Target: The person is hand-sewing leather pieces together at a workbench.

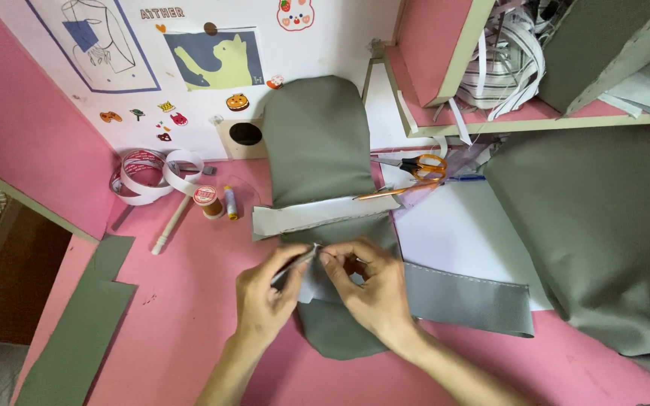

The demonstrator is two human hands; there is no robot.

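Long grey-green fabric piece with a rounded top [317,143], lying flat on the pink tabletop [189,301] and serving as the landmark here. Across its middle, a pale folded band with a stitched edge [325,213]. Just below that band, left hand [265,297] pinched narrow around a thin grey pen-like tool [295,263], tip pointing up and right toward the fabric's centre. Right hand [370,289] touching the same spot, fingertips closed tight on a small fold of the fabric, thumb and forefinger meeting beside the tool tip. To the right of the fabric piece, a grey strip with a stitched edge [468,301] reaching out over a white sheet [460,233]. Right of its upper part, orange-handled scissors [415,169], blades resting on the pale band. Left of it, an orange thread spool [208,201] and a small yellow-capped bottle [230,201], then a white stick [171,224] and looped white tape [152,174]. Up and right of it, an open pink shelf [490,120] stuffed with tangled white and striped strips [505,60] and folded grey cloth [603,45]. Far right, a large grey-green cloth [596,233].
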